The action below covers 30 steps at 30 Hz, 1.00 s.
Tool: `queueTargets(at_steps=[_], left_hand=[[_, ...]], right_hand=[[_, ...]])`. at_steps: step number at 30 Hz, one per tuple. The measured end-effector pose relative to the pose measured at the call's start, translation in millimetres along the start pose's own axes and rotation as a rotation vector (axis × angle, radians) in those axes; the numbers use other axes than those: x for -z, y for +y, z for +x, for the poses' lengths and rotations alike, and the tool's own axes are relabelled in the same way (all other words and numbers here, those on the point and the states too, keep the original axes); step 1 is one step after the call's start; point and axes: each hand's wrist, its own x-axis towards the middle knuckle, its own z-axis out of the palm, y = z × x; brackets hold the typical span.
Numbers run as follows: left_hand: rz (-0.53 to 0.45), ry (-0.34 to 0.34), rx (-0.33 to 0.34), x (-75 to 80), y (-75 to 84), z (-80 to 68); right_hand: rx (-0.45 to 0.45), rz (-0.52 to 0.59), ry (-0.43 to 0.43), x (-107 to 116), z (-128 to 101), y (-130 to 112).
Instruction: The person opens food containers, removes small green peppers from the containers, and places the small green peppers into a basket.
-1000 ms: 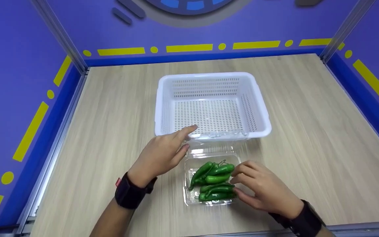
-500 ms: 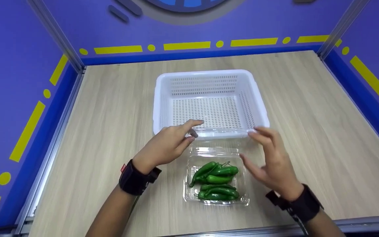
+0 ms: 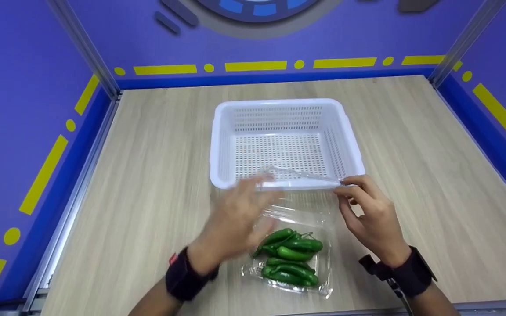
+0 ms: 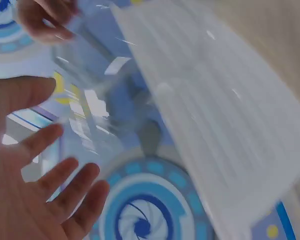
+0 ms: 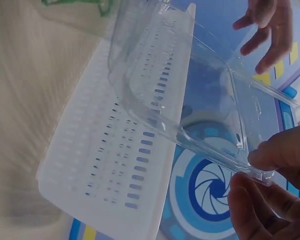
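A clear plastic clamshell tray (image 3: 323,281) lies near the table's front edge with several green chili peppers (image 3: 290,256) in it. Its hinged clear lid (image 3: 305,206) stands raised toward the white perforated basket (image 3: 222,145). My right hand (image 3: 345,183) pinches the lid's far right corner; in the right wrist view the fingertips (image 5: 270,155) clamp the lid's rim (image 5: 215,150). My left hand (image 3: 253,206) is blurred, fingers spread, over the lid's left side and holding nothing. The left wrist view shows its open palm (image 4: 25,200) beside the lid (image 4: 85,95).
The basket (image 5: 115,165) is empty and stands at the middle of the wooden table (image 3: 411,166), just behind the tray. Blue walls with yellow marks enclose the table on the left, back and right.
My right hand left the tray's right side, rose to the lid's far right corner and pinched it. My left hand let go of the lid's left corner and drew back toward me.
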Motion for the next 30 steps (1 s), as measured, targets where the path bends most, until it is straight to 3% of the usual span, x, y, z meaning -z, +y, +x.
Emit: queueTargets(at_steps=[3, 6, 8, 10, 16, 25, 30], left_hand=[[-0.042, -0.190, -0.180, -5.1, 35.7, -17.0], [0.026, -0.381, -0.366, -19.4, 63.5, -33.0], [0.057, -0.436, -0.442, -30.1, 74.0, -42.2], [0.081, -0.436, -0.481, -38.5, 78.2, -49.4], [0.020, -0.395, -0.433, -42.8, 70.5, -60.5], [-0.059, -0.404, -0.323, -26.2, 50.1, -67.9], [-0.059, -0.382, -0.289, -19.9, 38.6, -71.6]], right_hand=[[-0.014, -0.001, 0.008, 4.9, -7.4, 0.7], [-0.031, 0.000, 0.032, 10.3, -14.4, 1.2], [-0.044, 0.003, 0.050, 13.6, -17.8, 0.8], [-0.056, 0.007, 0.076, 16.7, -20.0, -0.3], [-0.084, 0.040, 0.184, 26.5, -25.5, -8.5], [-0.170, 0.053, 0.262, 40.2, -49.3, -13.5], [-0.139, 0.113, 0.275, 44.5, -68.9, -1.8]])
